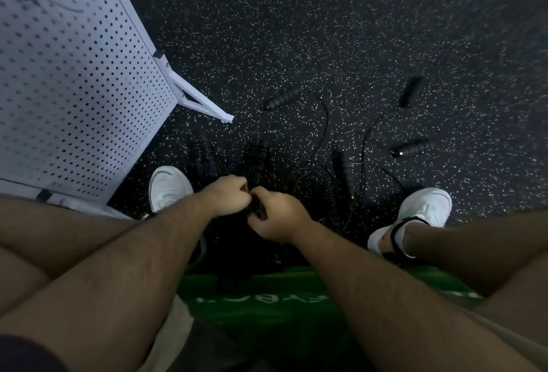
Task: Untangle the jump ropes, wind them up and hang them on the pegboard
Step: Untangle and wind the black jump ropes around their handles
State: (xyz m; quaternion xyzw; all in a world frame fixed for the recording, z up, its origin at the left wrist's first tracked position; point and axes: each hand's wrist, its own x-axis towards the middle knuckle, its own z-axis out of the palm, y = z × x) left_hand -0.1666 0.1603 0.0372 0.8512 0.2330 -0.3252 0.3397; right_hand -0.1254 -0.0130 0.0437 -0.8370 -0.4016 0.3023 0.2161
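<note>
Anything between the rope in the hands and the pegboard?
Nothing visible blocks it. Both hands, left and right, meet on a dark rope bundle low between the feet. The pegboard stands to the left, its face bare here. Its white support leg and two wound ropes lie on the floor below that path.

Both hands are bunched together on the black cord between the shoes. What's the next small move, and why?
Probably draw the left hand and right hand slowly apart to open the knot they pinch. Loose cord still loops across the floor among scattered handles, and the pegboard shows no rope hung yet.
</note>
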